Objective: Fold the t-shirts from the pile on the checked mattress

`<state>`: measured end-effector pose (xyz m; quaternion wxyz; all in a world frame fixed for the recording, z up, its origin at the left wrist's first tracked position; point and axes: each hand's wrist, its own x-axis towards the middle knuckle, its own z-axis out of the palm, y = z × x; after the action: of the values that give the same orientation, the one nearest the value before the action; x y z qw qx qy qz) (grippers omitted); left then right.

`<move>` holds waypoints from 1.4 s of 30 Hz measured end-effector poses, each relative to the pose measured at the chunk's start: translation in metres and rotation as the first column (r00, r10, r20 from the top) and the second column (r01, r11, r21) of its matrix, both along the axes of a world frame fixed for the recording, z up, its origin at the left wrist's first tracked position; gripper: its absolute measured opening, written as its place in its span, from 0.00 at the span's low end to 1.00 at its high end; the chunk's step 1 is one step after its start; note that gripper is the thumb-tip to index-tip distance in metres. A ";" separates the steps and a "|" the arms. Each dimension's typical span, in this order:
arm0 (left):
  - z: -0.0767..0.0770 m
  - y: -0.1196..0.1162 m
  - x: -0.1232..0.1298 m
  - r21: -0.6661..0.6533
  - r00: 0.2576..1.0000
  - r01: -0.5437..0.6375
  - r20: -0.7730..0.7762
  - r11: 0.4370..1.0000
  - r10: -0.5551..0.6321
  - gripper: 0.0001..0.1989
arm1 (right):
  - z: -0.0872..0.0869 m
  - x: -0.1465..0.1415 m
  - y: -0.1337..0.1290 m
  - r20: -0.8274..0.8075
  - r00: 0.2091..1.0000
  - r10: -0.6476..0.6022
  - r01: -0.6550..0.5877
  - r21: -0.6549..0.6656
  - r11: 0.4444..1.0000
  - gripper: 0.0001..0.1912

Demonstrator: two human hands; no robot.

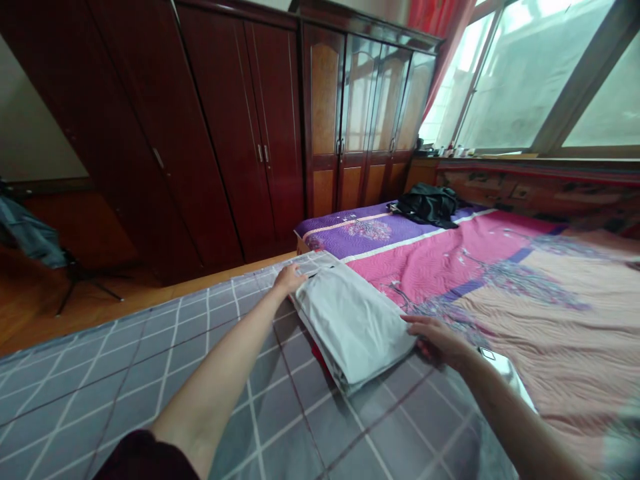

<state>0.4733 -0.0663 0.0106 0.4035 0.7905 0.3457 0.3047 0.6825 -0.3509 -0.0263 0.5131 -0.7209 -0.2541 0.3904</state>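
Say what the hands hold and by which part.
The folded pale grey cloth seems held by its edges: left hand at the far end, right hand at the right side.

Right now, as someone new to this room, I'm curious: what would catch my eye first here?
The tall, glossy dark-wood wardrobe fills the far wall, and a bright pink and purple bedspread stretches across the right. Nearest, a folded pale grey cloth lies on a grey checked cover, with the left hand at its far end and the right hand at its right edge. Daylight comes through the large window at upper right.
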 end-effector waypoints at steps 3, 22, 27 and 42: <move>-0.023 -0.022 -0.010 0.127 0.999 0.012 -0.042 0.992 -0.007 0.18 | -0.018 -0.002 -0.002 0.006 1.000 -0.006 0.006 -0.018 1.000 0.31; 0.001 -0.129 -0.052 0.223 0.760 0.649 -0.129 0.728 -0.638 0.13 | 0.035 0.005 0.025 0.324 0.942 -0.081 0.038 0.136 0.990 0.31; -0.007 -0.140 -0.059 0.303 0.623 0.782 -0.351 0.544 -0.699 0.10 | 0.003 0.011 0.017 0.461 0.885 -0.059 0.075 -0.015 0.997 0.25; -0.070 -0.082 -0.039 0.553 0.976 0.200 -0.185 0.809 -0.115 0.22 | 0.010 -0.006 0.150 0.818 0.567 0.096 0.084 -0.174 0.981 0.16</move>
<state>0.4346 -0.1487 -0.0599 0.1476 0.9203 0.2003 0.3020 0.6767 -0.2009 -0.0162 0.2621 -0.8648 -0.4270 0.0345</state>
